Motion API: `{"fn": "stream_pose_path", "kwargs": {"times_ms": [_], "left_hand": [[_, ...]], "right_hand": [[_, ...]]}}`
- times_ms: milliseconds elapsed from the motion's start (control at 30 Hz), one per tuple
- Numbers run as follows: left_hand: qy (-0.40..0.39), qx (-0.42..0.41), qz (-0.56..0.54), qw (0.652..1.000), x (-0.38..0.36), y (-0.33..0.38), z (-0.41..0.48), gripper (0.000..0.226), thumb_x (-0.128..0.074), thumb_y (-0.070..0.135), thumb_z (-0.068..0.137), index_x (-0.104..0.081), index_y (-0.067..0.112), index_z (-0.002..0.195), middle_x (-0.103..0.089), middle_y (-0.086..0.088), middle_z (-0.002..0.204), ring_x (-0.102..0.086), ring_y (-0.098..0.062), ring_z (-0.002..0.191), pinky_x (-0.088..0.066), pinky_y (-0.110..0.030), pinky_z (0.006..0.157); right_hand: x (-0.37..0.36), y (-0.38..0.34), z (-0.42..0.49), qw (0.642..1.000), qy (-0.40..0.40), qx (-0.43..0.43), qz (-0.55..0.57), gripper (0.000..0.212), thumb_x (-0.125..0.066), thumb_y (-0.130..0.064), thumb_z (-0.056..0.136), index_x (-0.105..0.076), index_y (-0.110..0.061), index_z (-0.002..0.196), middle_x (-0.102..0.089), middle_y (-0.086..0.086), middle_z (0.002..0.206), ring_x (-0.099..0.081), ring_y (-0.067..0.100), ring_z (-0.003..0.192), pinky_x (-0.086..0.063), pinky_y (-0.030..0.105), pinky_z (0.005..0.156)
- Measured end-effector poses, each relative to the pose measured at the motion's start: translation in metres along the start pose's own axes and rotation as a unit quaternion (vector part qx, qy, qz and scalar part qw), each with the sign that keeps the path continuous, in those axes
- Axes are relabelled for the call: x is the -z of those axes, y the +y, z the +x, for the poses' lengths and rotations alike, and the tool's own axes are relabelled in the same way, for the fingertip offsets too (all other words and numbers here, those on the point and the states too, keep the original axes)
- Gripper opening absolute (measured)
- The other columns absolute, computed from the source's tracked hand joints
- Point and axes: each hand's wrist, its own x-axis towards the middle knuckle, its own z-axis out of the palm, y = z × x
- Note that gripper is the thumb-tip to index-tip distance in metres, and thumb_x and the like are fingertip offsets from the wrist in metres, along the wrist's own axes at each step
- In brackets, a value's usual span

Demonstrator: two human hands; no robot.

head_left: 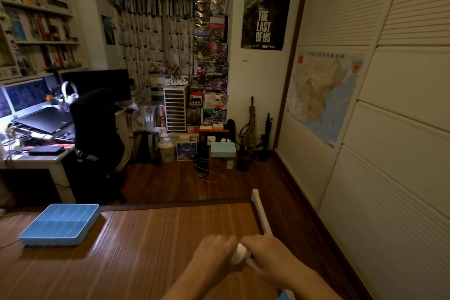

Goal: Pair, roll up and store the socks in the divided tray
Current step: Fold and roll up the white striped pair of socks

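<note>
A white sock bundle (pixel 239 254) is held low in the view between both hands, just above the near right part of a slatted bamboo mat (pixel 146 251). The left-hand grip (pixel 214 251) is curled over the bundle's left side and the right-hand grip (pixel 265 253) is curled over its right side, so that both are clenched on the sock and only a small patch of white cloth is seen between the knuckles; the fingertips are hidden underneath, and whether the bundle touches the mat cannot be told. Both hands are slightly blurred. A white bed rail (pixel 261 212) is seen along the mat's right edge. Well apart from the hands, at the mat's far left, a blue divided tray (pixel 48 241) is set flat, its compartments facing up. Beyond the mat a dark wooden floor (pixel 182 182) is seen. To the left, a tabletop (pixel 36 157) is lit by a screen and is loaded with a closed black laptop (pixel 46 119) and white headphones (pixel 69 95), with a black office chair (pixel 97 129) drawn up beside it and bookshelves (pixel 36 19) mounted above. At the far wall, patterned curtains (pixel 146 31) are hung next to stacked boxes (pixel 211 56) and a white drawer unit (pixel 175 109). A poster (pixel 266 10) is fixed to the wall, and a map (pixel 323 95) is fixed to the louvred wardrobe doors (pixel 389 178) on the right.
</note>
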Motion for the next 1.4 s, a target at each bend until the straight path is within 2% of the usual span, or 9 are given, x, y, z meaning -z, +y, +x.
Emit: {"fn": "stream_pose_path", "kwargs": {"times_ms": [200, 400, 500, 667, 800, 900, 1067, 1233, 1400], "left_hand": [[0.016, -0.011, 0.033, 0.999, -0.004, 0.001, -0.002, 0.045, -0.059, 0.039, 0.1, -0.047, 0.017, 0.138, -0.057, -0.003, 0.137, -0.056, -0.018, 0.121, -0.042, -0.033, 0.108], [-0.074, 0.024, -0.002, 0.997, 0.005, 0.003, 0.009, 0.046, -0.063, 0.026, 0.099, -0.048, 0.016, 0.141, -0.059, -0.007, 0.137, -0.059, -0.022, 0.123, -0.046, -0.034, 0.104], [-0.066, 0.027, 0.002, 0.997, 0.005, 0.001, 0.01, 0.045, -0.065, 0.026, 0.097, -0.049, 0.018, 0.139, -0.059, -0.006, 0.137, -0.058, -0.022, 0.122, -0.046, -0.035, 0.105], [0.051, -0.023, 0.045, 0.997, -0.009, -0.001, 0.003, 0.044, -0.061, 0.041, 0.097, -0.049, 0.021, 0.134, -0.059, 0.0, 0.136, -0.055, -0.017, 0.123, -0.038, -0.033, 0.109], [0.05, -0.015, 0.055, 0.997, -0.01, 0.003, 0.003, 0.037, -0.058, 0.038, 0.1, -0.05, 0.019, 0.132, -0.06, -0.002, 0.133, -0.057, -0.018, 0.12, -0.038, -0.033, 0.107], [0.011, -0.003, 0.043, 0.999, -0.007, 0.005, 0.004, 0.033, -0.058, 0.031, 0.101, -0.051, 0.016, 0.129, -0.062, -0.005, 0.129, -0.06, -0.019, 0.111, -0.044, -0.031, 0.097], [-0.031, 0.001, 0.008, 0.999, 0.006, 0.008, 0.006, 0.043, -0.056, 0.024, 0.103, -0.044, 0.013, 0.143, -0.057, -0.008, 0.138, -0.058, -0.022, 0.121, -0.045, -0.033, 0.104], [0.0, -0.008, 0.011, 1.0, 0.003, 0.004, 0.003, 0.038, -0.056, 0.027, 0.103, -0.047, 0.016, 0.139, -0.057, -0.006, 0.138, -0.057, -0.02, 0.122, -0.045, -0.034, 0.107], [0.067, -0.029, 0.046, 0.996, -0.013, 0.004, 0.003, 0.047, -0.057, 0.033, 0.101, -0.042, 0.021, 0.145, -0.048, 0.001, 0.15, -0.045, -0.015, 0.138, -0.029, -0.036, 0.121]], "right_hand": [[0.011, 0.002, 0.003, 0.978, -0.076, -0.061, 0.183, 0.026, -0.068, -0.032, 0.094, -0.063, -0.029, 0.119, -0.067, -0.012, 0.112, -0.063, 0.003, 0.101, -0.052, 0.026, 0.091], [-0.007, -0.008, 0.004, 0.999, -0.017, 0.005, -0.048, 0.05, -0.066, -0.033, 0.092, -0.047, -0.028, 0.137, -0.054, -0.008, 0.136, -0.05, 0.011, 0.123, -0.036, 0.032, 0.109], [-0.01, -0.011, 0.005, 0.997, -0.007, -0.001, -0.079, 0.039, -0.057, -0.032, 0.099, -0.048, -0.022, 0.135, -0.056, -0.001, 0.136, -0.051, 0.015, 0.124, -0.035, 0.033, 0.109], [0.009, -0.006, 0.003, 0.992, -0.085, -0.05, 0.079, 0.03, -0.063, -0.034, 0.096, -0.055, -0.029, 0.125, -0.065, -0.008, 0.12, -0.06, 0.009, 0.107, -0.046, 0.03, 0.097], [0.016, -0.004, 0.003, 0.973, -0.128, -0.078, 0.178, 0.032, -0.068, -0.029, 0.093, -0.06, -0.028, 0.124, -0.067, -0.008, 0.119, -0.064, 0.007, 0.106, -0.051, 0.029, 0.094], [0.012, -0.008, 0.003, 0.984, -0.117, -0.066, 0.121, 0.036, -0.069, -0.028, 0.091, -0.057, -0.029, 0.125, -0.065, -0.007, 0.121, -0.062, 0.011, 0.109, -0.049, 0.028, 0.092], [-0.013, -0.019, 0.009, 0.996, -0.023, -0.065, -0.054, 0.072, -0.07, -0.025, 0.089, -0.033, -0.021, 0.151, -0.045, 0.0, 0.148, -0.043, 0.019, 0.136, -0.033, 0.039, 0.116], [-0.02, -0.02, 0.015, 0.992, -0.028, -0.067, -0.104, 0.036, -0.054, -0.023, 0.101, -0.048, -0.014, 0.136, -0.059, 0.007, 0.133, -0.059, 0.021, 0.119, -0.043, 0.034, 0.103], [-0.011, -0.01, 0.014, 0.995, -0.062, -0.076, 0.01, 0.04, -0.061, -0.029, 0.099, -0.05, -0.021, 0.137, -0.063, 0.001, 0.129, -0.061, 0.017, 0.115, -0.049, 0.033, 0.1]]}}
